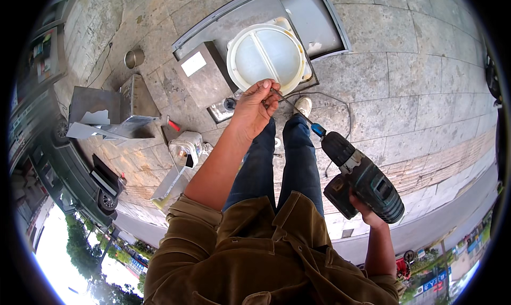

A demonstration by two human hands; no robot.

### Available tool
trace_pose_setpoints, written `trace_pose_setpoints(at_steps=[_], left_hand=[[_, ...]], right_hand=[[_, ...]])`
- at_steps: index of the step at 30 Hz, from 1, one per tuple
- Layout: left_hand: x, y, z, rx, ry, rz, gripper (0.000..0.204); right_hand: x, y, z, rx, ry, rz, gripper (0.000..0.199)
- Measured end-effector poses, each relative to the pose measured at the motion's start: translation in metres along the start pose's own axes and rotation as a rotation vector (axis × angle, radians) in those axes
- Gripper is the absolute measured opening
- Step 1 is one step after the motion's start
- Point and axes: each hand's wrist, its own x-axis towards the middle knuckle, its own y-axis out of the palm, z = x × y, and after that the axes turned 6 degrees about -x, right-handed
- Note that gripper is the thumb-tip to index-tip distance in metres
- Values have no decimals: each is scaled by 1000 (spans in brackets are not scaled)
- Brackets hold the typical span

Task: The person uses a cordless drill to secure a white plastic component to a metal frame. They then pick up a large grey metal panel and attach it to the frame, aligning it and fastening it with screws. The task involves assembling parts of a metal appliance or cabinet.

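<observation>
My right hand (pixel 365 211) is wrapped round the grip of a dark green and black cordless drill (pixel 372 183), tilted up and to the left. A blue collar (pixel 318 129) sits ahead of its chuck, and a long thin bit (pixel 296 109) runs from there to my left hand (pixel 254 107). The fingers of that hand are closed in a pinch around the bit's far end; whether a small piece is also in them cannot be made out. Just beyond them lies a round white plastic lid-like piece (pixel 250 60) with a bar across its middle.
Under the round piece is a grey metal panel (pixel 330 23), beside a metal box (pixel 205 76) with a white label. To the left stand a bent sheet-metal housing (pixel 139 105), a metal cup (pixel 134 58), a red-handled tool (pixel 173 124) and a white tub (pixel 186 148). A cable (pixel 348 110) crosses the paving.
</observation>
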Motion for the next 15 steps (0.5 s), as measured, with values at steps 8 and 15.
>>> trace_pose_setpoints(at_steps=[8, 15], left_hand=[[4, 11, 11, 19, 98, -78, 12], [10, 26, 17, 17, 133, -108, 12]], right_hand=[[9, -12, 14, -219, -196, -45, 33], [20, -29, 24, -311, -372, -69, 38]])
